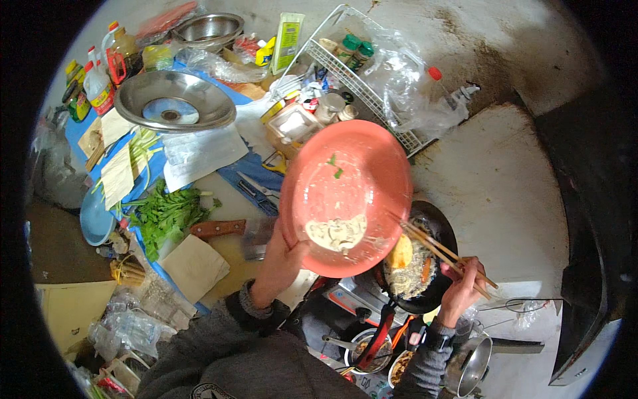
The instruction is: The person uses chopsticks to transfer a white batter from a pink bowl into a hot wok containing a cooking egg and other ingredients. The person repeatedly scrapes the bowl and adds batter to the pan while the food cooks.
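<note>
My left hand [282, 265] grips the near left rim of a coral-pink basin [316, 189], which is tilted. A pool of pale batter [335, 233] lies at its near side, and bits of green leaf stick inside. In my right hand [460, 291] is a pair of wooden chopsticks [442, 251], their tips by the basin's lower right edge. Below them sits a black frying pan [444, 229], partly covered by the basin. Bubbling oil, a golden fried piece [401, 253] and an orange-brown strip [426, 270] show in the pan.
Left of the basin lie a cleaver [219, 228], leafy greens [163, 211] and scissors [259, 187]. Farther back stand a wide steel basin [222, 100], sauce bottles [100, 90] and a white wire rack [352, 78]. Near my right forearm are a small pot [369, 352] and a steel lid [468, 366].
</note>
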Tool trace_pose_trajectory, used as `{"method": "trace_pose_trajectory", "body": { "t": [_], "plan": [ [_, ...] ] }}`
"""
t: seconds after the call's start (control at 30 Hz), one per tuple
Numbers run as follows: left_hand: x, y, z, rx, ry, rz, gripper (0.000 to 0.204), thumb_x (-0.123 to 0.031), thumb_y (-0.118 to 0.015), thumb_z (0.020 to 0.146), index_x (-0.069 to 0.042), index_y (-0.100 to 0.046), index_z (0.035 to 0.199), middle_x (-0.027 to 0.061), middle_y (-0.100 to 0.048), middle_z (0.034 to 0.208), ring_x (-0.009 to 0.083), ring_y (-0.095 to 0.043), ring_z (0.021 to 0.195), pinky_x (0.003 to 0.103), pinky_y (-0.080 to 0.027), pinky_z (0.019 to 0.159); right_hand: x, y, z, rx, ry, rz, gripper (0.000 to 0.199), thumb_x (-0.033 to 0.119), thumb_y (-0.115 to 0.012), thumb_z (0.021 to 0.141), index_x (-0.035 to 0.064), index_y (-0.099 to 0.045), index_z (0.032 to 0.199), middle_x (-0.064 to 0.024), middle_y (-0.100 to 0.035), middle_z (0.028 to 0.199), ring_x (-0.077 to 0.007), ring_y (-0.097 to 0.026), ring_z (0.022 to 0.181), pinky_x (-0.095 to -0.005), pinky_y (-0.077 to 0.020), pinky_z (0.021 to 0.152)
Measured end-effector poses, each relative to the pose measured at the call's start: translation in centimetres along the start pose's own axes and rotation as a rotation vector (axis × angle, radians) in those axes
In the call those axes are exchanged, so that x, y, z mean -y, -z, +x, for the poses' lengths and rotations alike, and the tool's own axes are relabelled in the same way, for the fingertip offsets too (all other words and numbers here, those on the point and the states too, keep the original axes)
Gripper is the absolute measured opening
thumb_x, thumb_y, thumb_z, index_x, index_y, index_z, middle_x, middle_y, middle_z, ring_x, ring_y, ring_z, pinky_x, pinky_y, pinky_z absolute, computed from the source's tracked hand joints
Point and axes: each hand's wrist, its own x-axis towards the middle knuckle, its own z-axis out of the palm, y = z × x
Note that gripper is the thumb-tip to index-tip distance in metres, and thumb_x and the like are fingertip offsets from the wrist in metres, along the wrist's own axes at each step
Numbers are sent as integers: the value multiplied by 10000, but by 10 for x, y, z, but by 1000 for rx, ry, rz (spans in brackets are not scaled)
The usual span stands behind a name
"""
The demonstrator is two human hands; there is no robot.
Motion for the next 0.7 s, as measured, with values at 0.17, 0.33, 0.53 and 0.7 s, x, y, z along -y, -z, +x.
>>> {"method": "trace_pose_trajectory", "body": {
  "t": [0.17,0.33,0.53,0.7],
  "plan": [
    [-8,-4,-5,76,-32,126,545,-38,-524,827,52,-330,1328,195,-530,1219,242,-521,1141,344,-402,959,23,-29,-42,334,-105,28,181,114,-520,959,-54,-561,905,-146,-625,757,-235,-654,572,-334,-567,509],
    [-14,-8,-11,122,-100,118,567,-52,-523,834,44,-307,1350,205,-522,1239,252,-525,1149,350,-400,963,21,-57,-57,425,-160,-6,240,156,-539,958,-75,-588,915,-175,-652,775,-244,-659,585,-332,-567,510],
    [-10,-10,-13,155,-27,11,589,11,-520,826,33,-304,1374,128,-501,1268,177,-467,1172,322,-381,989,10,-59,-59,474,-175,-39,221,153,-544,954,-58,-589,902,-171,-655,763,-239,-659,575,-325,-564,504],
    [-12,-9,-14,171,-48,41,538,10,-521,834,34,-338,1339,88,-533,1135,141,-502,1041,300,-418,911,-11,-52,-57,406,-198,31,222,169,-544,952,-50,-569,924,-162,-643,743,-243,-655,559,-322,-559,495]
  ]
}}
